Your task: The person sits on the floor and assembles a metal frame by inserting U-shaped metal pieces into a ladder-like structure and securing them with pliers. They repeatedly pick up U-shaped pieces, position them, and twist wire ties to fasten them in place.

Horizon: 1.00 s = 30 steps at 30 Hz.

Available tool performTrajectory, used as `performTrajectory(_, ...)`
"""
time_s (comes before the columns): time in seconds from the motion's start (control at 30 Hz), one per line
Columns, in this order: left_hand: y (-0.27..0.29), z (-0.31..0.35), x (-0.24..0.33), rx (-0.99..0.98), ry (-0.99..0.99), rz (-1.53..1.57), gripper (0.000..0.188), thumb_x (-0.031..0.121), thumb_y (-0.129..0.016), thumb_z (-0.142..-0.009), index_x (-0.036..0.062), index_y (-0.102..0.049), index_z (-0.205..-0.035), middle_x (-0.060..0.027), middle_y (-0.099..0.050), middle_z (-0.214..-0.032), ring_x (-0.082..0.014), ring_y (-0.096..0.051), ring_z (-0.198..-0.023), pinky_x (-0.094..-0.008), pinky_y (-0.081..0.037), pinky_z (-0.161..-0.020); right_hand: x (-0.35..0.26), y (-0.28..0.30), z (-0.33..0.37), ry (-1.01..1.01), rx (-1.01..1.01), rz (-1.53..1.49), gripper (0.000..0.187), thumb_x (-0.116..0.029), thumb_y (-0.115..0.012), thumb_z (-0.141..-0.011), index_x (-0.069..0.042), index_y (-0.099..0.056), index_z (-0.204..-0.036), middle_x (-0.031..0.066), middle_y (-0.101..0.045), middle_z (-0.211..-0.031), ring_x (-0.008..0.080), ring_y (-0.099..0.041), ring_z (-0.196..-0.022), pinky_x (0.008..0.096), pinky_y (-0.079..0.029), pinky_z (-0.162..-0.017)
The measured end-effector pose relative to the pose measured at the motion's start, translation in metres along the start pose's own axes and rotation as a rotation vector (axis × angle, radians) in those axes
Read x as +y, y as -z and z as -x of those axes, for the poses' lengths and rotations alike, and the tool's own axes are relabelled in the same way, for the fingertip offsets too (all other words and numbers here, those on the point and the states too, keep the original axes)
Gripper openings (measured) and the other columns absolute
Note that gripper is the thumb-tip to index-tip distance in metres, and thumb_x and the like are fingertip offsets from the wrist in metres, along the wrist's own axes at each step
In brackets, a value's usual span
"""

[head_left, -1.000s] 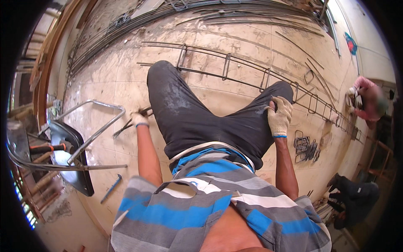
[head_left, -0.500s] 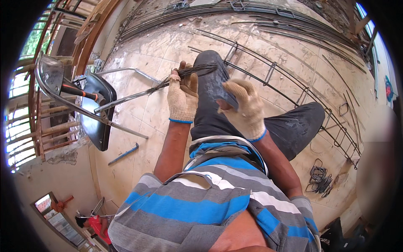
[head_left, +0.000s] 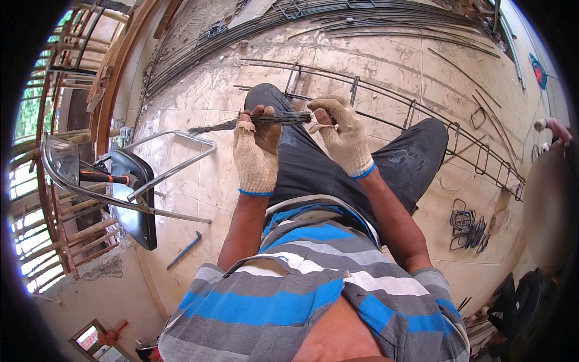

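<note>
A bundle of thin dark tie wire (head_left: 289, 118) lies crosswise above my lap, its twisted tail pointing left. My left hand (head_left: 258, 154), in a cream knit glove with bare fingertips showing, is closed around the middle of the bundle. At the bundle's right end, my gloved right hand (head_left: 344, 134) has thumb and fingers pinched on the wire ends. Just beyond my knees a long cage of tied steel bars (head_left: 411, 111) rests on the tiled floor, running from upper left to lower right.
On the left stands a metal-framed chair (head_left: 136, 193) with a hammer (head_left: 102, 176) on it. A blue bar-shaped tool (head_left: 184, 250) lies nearby. Bent wire stirrups (head_left: 467, 226) are heaped at right. Long steel rods (head_left: 398, 27) stretch across the back. Another person's sleeve (head_left: 558, 130) shows at the right edge.
My right hand has moved from apart and open to the right end of the wire bundle and closed on it. The view has shifted, and a person's sleeve now appears at right.
</note>
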<state>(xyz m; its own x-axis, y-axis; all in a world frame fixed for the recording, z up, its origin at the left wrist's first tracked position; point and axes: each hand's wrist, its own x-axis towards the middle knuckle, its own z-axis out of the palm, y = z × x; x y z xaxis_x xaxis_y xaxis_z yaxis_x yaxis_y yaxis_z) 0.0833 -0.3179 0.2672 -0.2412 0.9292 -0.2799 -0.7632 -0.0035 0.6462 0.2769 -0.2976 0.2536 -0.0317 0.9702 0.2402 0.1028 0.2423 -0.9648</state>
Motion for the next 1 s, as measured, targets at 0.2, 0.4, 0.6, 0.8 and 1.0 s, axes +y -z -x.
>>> performTrajectory(0.2,-0.004,0.007,-0.004,-0.01,-0.052,-0.246,0.025,0.026,-0.058,-0.11,0.0085,-0.058,-0.129,-0.0134,-0.071,-0.125,-0.0274,-0.071,-0.116,-0.0374,-0.066,-0.087,-0.007,0.017,-0.008,0.12,-0.161,0.231,0.015,-0.015,-0.067,-0.103,-0.002,-0.075,-0.104,0.0081,-0.069,-0.098,0.0147,-0.065,-0.092,0.0299,-0.053,-0.077)
performTrajectory(0.4,-0.012,0.01,-0.003,-0.063,-0.063,-0.425,0.029,0.027,-0.06,-0.109,0.008,-0.056,-0.13,-0.0156,-0.072,-0.124,-0.0271,-0.072,-0.113,-0.038,-0.066,-0.085,0.004,0.019,-0.011,-0.172,-0.363,-0.07,0.018,-0.014,-0.073,-0.099,0.002,-0.074,-0.105,0.0068,-0.07,-0.093,0.0096,-0.067,-0.083,0.0289,-0.053,-0.071)
performTrajectory(0.6,-0.003,0.007,0.002,-0.082,-0.028,-0.52,0.03,0.024,-0.058,-0.11,0.0063,-0.055,-0.134,-0.0178,-0.07,-0.128,-0.0271,-0.072,-0.111,-0.0382,-0.065,-0.087,0.01,0.016,-0.006,-0.308,-0.322,-0.205,0.022,-0.02,-0.074,-0.095,0.0,-0.076,-0.103,0.009,-0.072,-0.087,0.0147,-0.068,-0.082,0.0322,-0.054,-0.074)
performTrajectory(0.8,-0.004,-0.002,-0.005,-0.124,-0.038,-0.673,0.047,0.03,-0.054,-0.108,0.0043,-0.046,-0.146,-0.0177,-0.064,-0.136,-0.0268,-0.066,-0.12,-0.0405,-0.058,-0.1,0.014,0.029,-0.002,-0.274,-0.309,-0.198,0.019,-0.016,-0.074,-0.093,0.0,-0.076,-0.104,0.01,-0.075,-0.087,0.016,-0.071,-0.079,0.0334,-0.056,-0.073)
performTrajectory(1.0,0.005,-0.007,0.002,-0.068,0.026,-0.735,0.054,0.029,-0.06,-0.103,0.0009,-0.045,-0.147,-0.0161,-0.062,-0.135,-0.0233,-0.062,-0.111,-0.0385,-0.053,-0.098,0.02,0.04,0.01,-0.236,-0.302,-0.129,0.023,-0.024,-0.072,-0.092,-0.005,-0.079,-0.1,0.0077,-0.078,-0.087,0.0204,-0.074,-0.083,0.0353,-0.056,-0.077)
